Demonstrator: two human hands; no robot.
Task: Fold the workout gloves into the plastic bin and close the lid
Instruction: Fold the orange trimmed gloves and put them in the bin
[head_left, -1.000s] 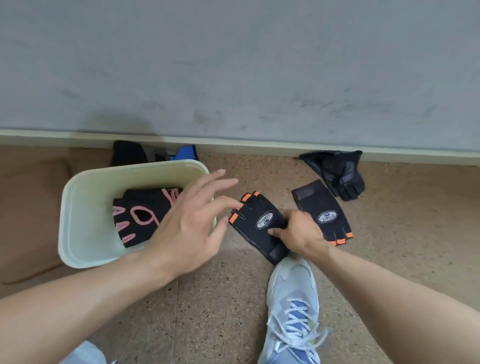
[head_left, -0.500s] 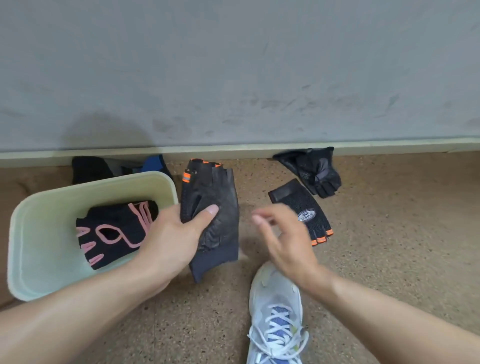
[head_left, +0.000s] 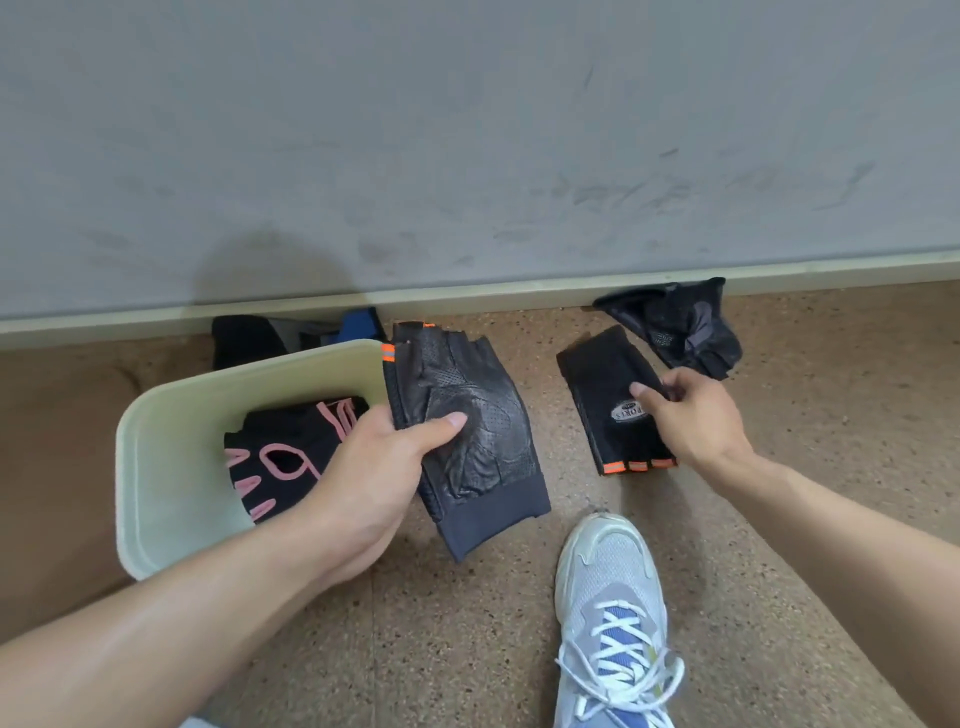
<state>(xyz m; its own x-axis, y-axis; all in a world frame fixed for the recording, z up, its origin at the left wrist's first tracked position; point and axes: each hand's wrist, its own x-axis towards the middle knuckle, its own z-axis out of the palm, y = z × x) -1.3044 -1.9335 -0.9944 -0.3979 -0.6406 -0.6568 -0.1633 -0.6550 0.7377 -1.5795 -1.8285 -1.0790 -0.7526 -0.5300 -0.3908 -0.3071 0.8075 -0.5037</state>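
My left hand (head_left: 374, 467) grips a black fingerless glove with orange trim (head_left: 467, 441), palm side up, held just right of the pale green plastic bin (head_left: 156, 441). A black and pink glove (head_left: 291, 457) lies inside the bin. My right hand (head_left: 691, 415) pinches the matching black glove with orange trim and an oval logo (head_left: 608, 405), which lies flat on the floor. Another dark glove (head_left: 680, 327) sits crumpled by the wall at the right. No lid is in view.
More dark and blue fabric (head_left: 291, 332) lies behind the bin against the skirting. A grey and blue sneaker (head_left: 613, 608) stands on the speckled floor below the gloves. The grey wall (head_left: 467, 156) closes off the far side.
My left hand has lifted the first orange-trimmed glove and turned it palm up beside the bin. My right hand let go of it and moved right onto the second glove.
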